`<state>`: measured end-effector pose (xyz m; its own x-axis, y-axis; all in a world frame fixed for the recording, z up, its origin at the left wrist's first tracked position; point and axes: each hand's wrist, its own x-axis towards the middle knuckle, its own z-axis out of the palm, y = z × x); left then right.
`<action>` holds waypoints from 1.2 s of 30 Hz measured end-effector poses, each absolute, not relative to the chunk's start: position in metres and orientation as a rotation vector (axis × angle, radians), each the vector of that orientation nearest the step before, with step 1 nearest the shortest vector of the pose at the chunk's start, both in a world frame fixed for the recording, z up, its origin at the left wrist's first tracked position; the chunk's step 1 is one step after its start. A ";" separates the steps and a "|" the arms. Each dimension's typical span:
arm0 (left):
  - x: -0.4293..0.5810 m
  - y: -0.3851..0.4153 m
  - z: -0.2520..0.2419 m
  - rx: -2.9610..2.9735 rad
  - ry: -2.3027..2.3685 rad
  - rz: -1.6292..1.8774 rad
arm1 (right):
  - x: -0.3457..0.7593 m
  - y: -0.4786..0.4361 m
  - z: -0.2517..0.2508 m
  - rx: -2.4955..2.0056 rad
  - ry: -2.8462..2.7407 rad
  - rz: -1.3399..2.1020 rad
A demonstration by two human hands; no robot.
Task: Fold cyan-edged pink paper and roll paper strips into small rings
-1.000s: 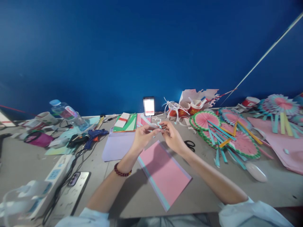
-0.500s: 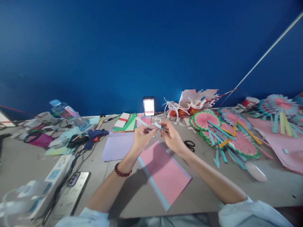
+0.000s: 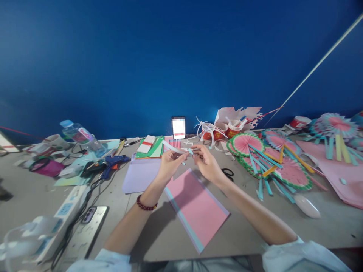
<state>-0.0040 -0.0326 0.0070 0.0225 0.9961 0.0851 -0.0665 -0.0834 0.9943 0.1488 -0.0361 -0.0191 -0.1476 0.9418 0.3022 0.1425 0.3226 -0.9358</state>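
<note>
Above the table my left hand (image 3: 170, 166) pinches a narrow white strip (image 3: 171, 147), whose free end sticks out to the upper left. Close beside it, my right hand (image 3: 209, 167) has its fingers bent and pressed together near the strip's other end. A small light-blue piece (image 3: 190, 152) shows between the two hands; my fingers hide which of them grips it. Below them lies a pink paper sheet (image 3: 198, 211) with light-blue and lilac borders, partly in my arms' shadow. Black scissors (image 3: 227, 174) rest beside my right wrist, partly covered.
Watermelon-patterned paper fans (image 3: 292, 172) and a white computer mouse (image 3: 306, 206) lie at the right. Red paper cups (image 3: 233, 132) and a lit phone (image 3: 178, 127) stand at the back. Leftward are a blue glue gun (image 3: 109, 166), a bottle (image 3: 82, 136) and a power strip (image 3: 61, 223).
My right hand's fingers have shifted slightly, and the light-blue piece between the hands has turned a little. My left hand keeps its pinch on the strip.
</note>
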 end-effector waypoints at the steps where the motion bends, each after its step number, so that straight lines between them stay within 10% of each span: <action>1: -0.004 -0.032 0.007 1.232 1.094 1.282 | 0.149 -0.037 -0.018 -1.016 -1.553 0.978; 36: -0.003 -0.037 0.001 1.438 1.153 1.322 | 0.151 -0.037 -0.016 -1.026 -1.618 0.971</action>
